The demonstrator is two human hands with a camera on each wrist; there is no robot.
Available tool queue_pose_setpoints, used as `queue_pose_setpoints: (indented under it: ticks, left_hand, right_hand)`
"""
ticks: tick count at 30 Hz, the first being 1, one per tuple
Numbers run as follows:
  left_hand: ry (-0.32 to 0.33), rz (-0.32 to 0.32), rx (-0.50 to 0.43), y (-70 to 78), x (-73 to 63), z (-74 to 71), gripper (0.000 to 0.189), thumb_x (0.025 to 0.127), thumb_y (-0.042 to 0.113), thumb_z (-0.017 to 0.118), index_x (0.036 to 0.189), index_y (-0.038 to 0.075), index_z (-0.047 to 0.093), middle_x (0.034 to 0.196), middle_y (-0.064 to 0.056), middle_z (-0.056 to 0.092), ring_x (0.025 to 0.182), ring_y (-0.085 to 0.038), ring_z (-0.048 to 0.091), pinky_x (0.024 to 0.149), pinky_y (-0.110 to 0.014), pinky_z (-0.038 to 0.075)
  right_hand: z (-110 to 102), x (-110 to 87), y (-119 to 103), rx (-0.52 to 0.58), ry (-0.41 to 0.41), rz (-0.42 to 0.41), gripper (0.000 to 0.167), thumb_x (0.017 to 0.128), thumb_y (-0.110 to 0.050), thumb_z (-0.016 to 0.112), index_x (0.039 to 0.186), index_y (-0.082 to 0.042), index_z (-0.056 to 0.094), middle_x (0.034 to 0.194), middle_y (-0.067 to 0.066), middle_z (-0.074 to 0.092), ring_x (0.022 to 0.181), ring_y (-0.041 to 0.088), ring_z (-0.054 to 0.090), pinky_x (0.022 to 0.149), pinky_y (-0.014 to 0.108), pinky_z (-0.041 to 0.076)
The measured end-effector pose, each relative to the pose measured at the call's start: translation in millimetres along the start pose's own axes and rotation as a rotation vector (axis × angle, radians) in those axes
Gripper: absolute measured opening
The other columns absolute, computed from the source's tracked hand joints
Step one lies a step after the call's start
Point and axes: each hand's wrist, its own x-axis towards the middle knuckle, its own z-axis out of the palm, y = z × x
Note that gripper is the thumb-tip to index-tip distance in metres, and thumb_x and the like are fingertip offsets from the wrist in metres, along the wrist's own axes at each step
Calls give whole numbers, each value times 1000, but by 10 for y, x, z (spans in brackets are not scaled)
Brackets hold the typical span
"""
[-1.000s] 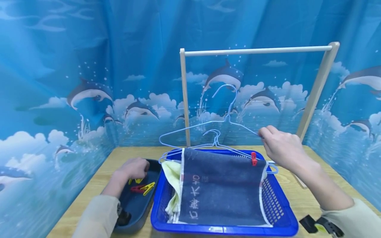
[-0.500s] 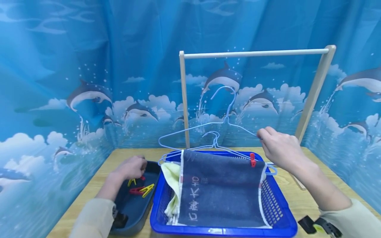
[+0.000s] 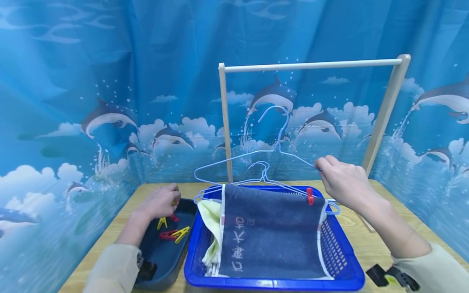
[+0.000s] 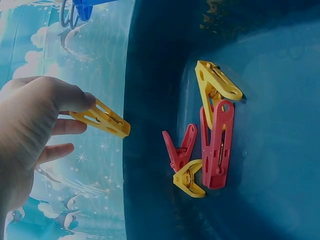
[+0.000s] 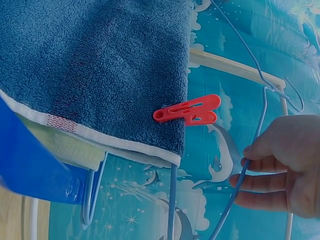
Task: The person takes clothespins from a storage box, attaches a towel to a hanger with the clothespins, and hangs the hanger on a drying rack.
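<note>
My left hand (image 3: 161, 202) pinches a yellow clothespin (image 4: 104, 118) between thumb and fingers, just above the dark tray (image 3: 166, 268). Inside that tray lie red clothespins (image 4: 218, 145) and yellow clothespins (image 4: 214, 86). With thumb and fingers, my right hand (image 3: 344, 181) grips the right shoulder of a blue wire hanger (image 3: 249, 154), holding it upright. A dark blue towel (image 3: 272, 240) is draped over the hanger's lower bar, and a red clothespin (image 5: 187, 111) clips it near its right end.
A blue plastic basket (image 3: 348, 260) stands under the towel. More wire hangers (image 3: 263, 173) and a pale yellow cloth (image 3: 210, 221) are in it. Behind stands a wooden rack (image 3: 311, 65) with a white rail. A dolphin-print curtain surrounds the wooden table (image 3: 124, 211).
My left hand has risen a little from the clothespins in the tray, with a yellow clothespin now in its pinch. The right hand keeps its hold on the hanger.
</note>
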Motion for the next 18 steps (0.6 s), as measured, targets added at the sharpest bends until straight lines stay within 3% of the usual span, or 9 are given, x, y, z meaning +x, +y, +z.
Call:
queue_pose_setpoints:
  ticks: [7, 12, 18]
  left_hand:
    - [50, 24, 32, -11, -20, -37, 9, 75, 9, 71, 81, 14, 66, 92, -2, 55, 79, -21, 54, 73, -41, 46]
    - [130, 73, 61, -24, -42, -97, 8, 73, 7, 70, 78, 14, 67, 90, -4, 59, 85, -25, 57, 76, -47, 43]
    - [174, 50, 83, -13, -59, -194, 8, 73, 9, 71, 77, 16, 68, 90, -5, 61, 89, -28, 56, 78, -47, 42]
  right_hand:
    - [-11, 6, -3, -3, -9, 3, 5, 85, -2, 59, 88, -5, 57, 77, 7, 56, 44, 12, 40, 36, 26, 26]
    - [-18, 8, -8, -1, -21, 14, 5, 85, -3, 59, 89, -5, 57, 78, 7, 56, 45, 13, 41, 36, 27, 27]
    - [-10, 8, -7, -5, -25, 22, 4, 85, -3, 59, 88, -4, 56, 77, 6, 55, 45, 13, 41, 36, 27, 28]
